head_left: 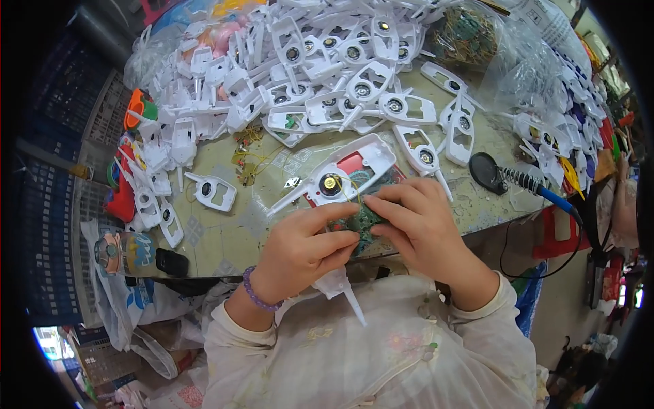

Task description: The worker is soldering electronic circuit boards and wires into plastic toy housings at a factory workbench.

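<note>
My left hand (306, 238) pinches a small green circuit board (364, 219) from its left side, wearing a purple bead bracelet (257, 293). At the board's right edge, my right hand (426, 221) has thumb and fingers closed on it. Thin yellow wires (354, 187) run by the fingertips toward a black round speaker (330, 185). That speaker sits in a white plastic half-shell (371, 155) with a long pointed tip, lying just beyond my hands over something red and green. A second white pointed shell (334, 283) shows below my left hand, at the table edge.
White shells (361, 88), many with speakers, heap across the back. To the right, a soldering iron (555, 199) with a blue handle rests in its coiled stand (507, 176). A bag of wired circuit boards (466, 34) stands back right. A jar (122, 252) is at left.
</note>
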Available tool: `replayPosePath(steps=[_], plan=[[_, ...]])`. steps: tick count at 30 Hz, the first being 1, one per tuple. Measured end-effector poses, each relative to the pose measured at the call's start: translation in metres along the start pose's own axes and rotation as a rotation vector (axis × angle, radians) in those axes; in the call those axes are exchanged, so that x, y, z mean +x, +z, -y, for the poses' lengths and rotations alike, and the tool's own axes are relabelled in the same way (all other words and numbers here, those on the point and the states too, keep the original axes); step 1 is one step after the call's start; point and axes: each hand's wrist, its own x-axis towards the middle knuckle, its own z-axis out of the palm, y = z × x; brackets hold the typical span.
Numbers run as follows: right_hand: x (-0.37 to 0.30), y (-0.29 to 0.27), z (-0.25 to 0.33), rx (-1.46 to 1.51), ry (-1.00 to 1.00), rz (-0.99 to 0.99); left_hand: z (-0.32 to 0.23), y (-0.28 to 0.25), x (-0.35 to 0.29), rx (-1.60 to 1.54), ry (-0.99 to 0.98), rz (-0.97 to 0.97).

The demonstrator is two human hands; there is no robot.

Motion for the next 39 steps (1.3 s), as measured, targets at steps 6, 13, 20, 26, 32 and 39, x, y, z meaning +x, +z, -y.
replayPosePath(steps=[6,13,20,26,32,39], plan=[[0.007,-0.003,-0.011,0.033,-0.017,-0.02,0.004,0.005,0.009,0.123,0.084,0.061],[0.003,0.001,-0.018,0.137,-0.017,-0.07,-0.001,0.008,0.013,0.239,0.109,0.025],[-0.002,0.006,-0.025,0.103,-0.084,-0.076,-0.007,0.004,0.007,0.045,-0.037,-0.084],[-0.006,-0.005,0.005,0.157,-0.188,-0.119,-0.01,-0.003,-0.004,-0.245,-0.155,0.067],[-0.024,0.015,0.013,0.135,-0.204,-0.208,-0.009,0.001,-0.012,-0.37,-0.196,0.059],[-0.035,0.027,0.025,-0.051,-0.437,-0.111,-0.014,0.008,-0.018,-0.534,-0.526,-0.153]])
